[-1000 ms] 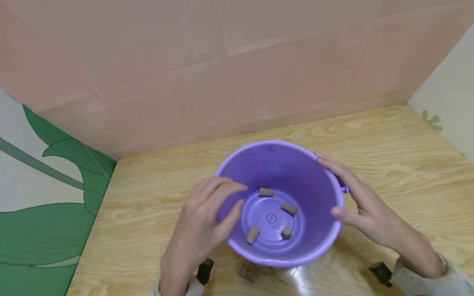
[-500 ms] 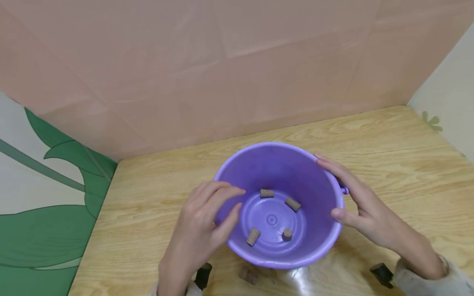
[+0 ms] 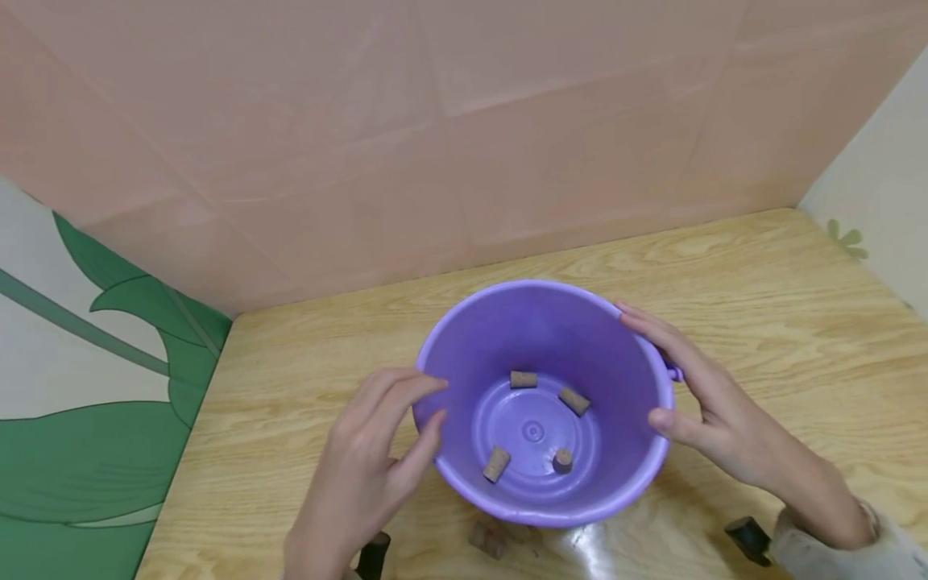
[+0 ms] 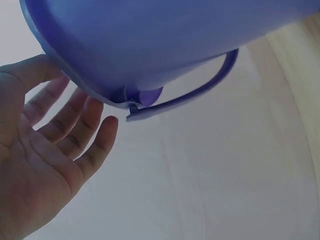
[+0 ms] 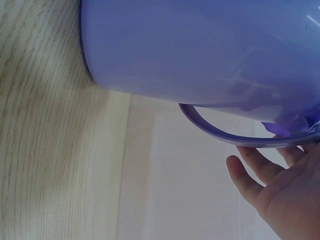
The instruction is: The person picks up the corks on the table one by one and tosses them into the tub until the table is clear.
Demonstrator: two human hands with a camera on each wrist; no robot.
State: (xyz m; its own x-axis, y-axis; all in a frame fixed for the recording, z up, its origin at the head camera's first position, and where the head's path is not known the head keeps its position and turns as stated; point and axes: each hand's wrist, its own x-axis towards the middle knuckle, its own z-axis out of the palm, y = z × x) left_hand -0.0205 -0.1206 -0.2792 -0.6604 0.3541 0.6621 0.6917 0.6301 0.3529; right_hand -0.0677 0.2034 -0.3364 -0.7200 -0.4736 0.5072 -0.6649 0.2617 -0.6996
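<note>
- The step in hand looks to be steadying the purple bucket [image 3: 536,330] by its rim; it stands upright on the worktop [image 3: 304,387]; four brown cylinders [image 3: 575,401] are at its bottom, one seemingly on end.
- The right hand [image 3: 732,427] grips the rim, thumb over the edge; the left hand [image 3: 362,451], fingers parted and empty, is at the opposite rim; contact there I cannot tell.
- A loose brown piece [image 3: 486,540] lies just before the bucket; picking it up would call for a low reach round the rim.
</note>
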